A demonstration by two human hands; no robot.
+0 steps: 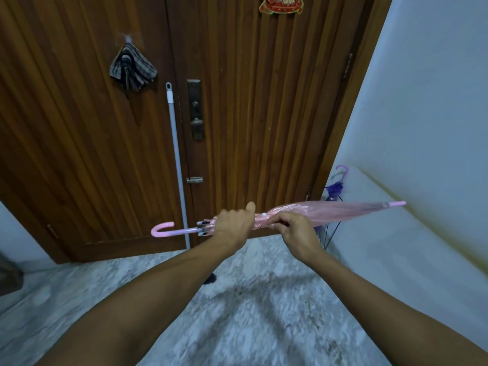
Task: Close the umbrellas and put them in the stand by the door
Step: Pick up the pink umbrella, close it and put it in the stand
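Before the door [105, 154], both hands grip the folded pink umbrella [330, 211] lying level, tip pointing right.

The folded pink plastic umbrella [330, 211] lies level in front of the brown wooden door [250, 101], hooked handle to the left, tip to the right. The left hand [232, 225] grips it left of the right hand [293, 231]. Behind its right part, the purple umbrella [335, 188] stands in the thin wire stand [327, 233] by the wall. The grey pole [175, 143] leans on the door, left of the lock.
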